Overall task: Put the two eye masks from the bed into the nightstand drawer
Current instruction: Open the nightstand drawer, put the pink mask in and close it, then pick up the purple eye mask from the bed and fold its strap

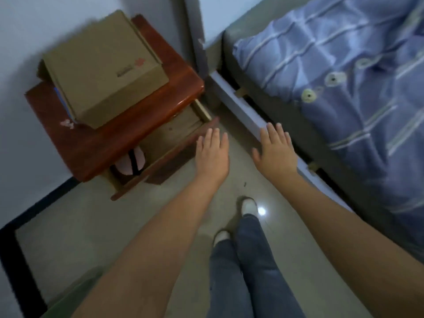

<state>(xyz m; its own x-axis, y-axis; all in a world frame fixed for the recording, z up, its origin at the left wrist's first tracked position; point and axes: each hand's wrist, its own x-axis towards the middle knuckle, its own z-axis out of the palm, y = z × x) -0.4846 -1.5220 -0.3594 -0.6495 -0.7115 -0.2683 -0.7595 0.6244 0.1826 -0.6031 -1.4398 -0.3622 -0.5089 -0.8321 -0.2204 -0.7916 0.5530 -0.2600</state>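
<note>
A reddish-brown nightstand (pixel 98 145) stands at the left with its top drawer (pixel 174 157) pulled partly out. Inside the drawer's left end lies a pink eye mask (pixel 130 162) with a black strap across it; I cannot tell whether a second mask lies with it. My left hand (pixel 212 154) hovers flat, fingers apart and empty, just in front of the drawer's right end. Also flat and empty, my right hand (pixel 275 152) hangs over the floor beside the bed frame's edge (pixel 243 111). No mask shows on the visible part of the bed.
A cardboard box (pixel 103 65) sits on top of the nightstand. On the bed at right lies a blue striped cover (pixel 344 88) with buttons. My legs and white shoes (pixel 249 206) stand on the tiled floor between nightstand and bed.
</note>
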